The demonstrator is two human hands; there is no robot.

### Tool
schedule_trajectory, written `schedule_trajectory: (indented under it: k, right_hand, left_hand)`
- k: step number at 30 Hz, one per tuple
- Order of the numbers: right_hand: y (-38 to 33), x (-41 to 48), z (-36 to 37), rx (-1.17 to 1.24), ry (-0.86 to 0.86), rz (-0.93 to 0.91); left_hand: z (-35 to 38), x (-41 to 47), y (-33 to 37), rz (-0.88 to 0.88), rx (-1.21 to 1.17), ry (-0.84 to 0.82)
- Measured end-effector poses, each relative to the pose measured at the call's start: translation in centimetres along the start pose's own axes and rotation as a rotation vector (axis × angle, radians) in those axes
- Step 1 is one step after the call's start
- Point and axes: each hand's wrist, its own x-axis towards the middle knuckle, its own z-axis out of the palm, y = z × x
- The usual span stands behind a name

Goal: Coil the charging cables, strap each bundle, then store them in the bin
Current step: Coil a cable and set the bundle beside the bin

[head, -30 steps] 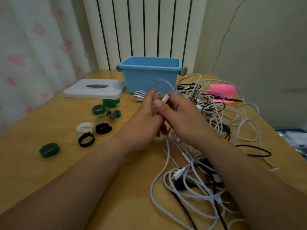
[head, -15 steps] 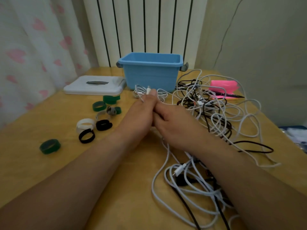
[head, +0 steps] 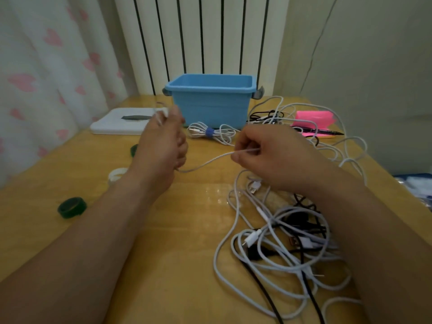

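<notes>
White and thin, a rubbery charging cable (head: 205, 163) runs in a shallow sag between the person's 2 hands above the pale wooden table (head: 182, 288). The left hand (head: 161, 146) is raised and a little blurred, its fingers curled round the cable, with the plug end poking out by the fingertips. The right hand (head: 268, 157) pinches the same cable between thumb and fingers; behind that hand the line drops out of sight toward the loose tangle of white and black cables (head: 292, 244) sprawled over the right side of the table. At the far edge stands the open blue plastic bin (head: 210, 106), and just in front of it lies 1 coiled white cable bundle cinched with a blue strap (head: 209, 132), resting on the tabletop outside the bin. A flat white lid (head: 112, 123) sits to the bin's left. Nearer the left arm lie a dark green strap ring (head: 72, 206) and a white strap ring (head: 117, 175), the latter partly hidden by the forearm. A pink block (head: 313, 116) with a black pen (head: 327, 131) rests right of the bin.
</notes>
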Motion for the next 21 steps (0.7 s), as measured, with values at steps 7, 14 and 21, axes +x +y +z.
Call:
schedule_trajectory:
  k: [7,14,21]
  right_hand:
    - [0.3,0.3,0.1,0.253,0.18,-0.026]
    - [0.3,0.5,0.7,0.344,0.241,-0.023]
    - [1.6,0.7,1.4,0.227,0.332,0.004]
  left_hand:
    - [2.3,-2.4,-0.7,0.162,0.642,-0.553]
    - [2.1,-2.5,-1.0,0.126,0.536,-0.512]
    - [1.9,-1.7,-0.2,-0.037,-0.115,-0.272]
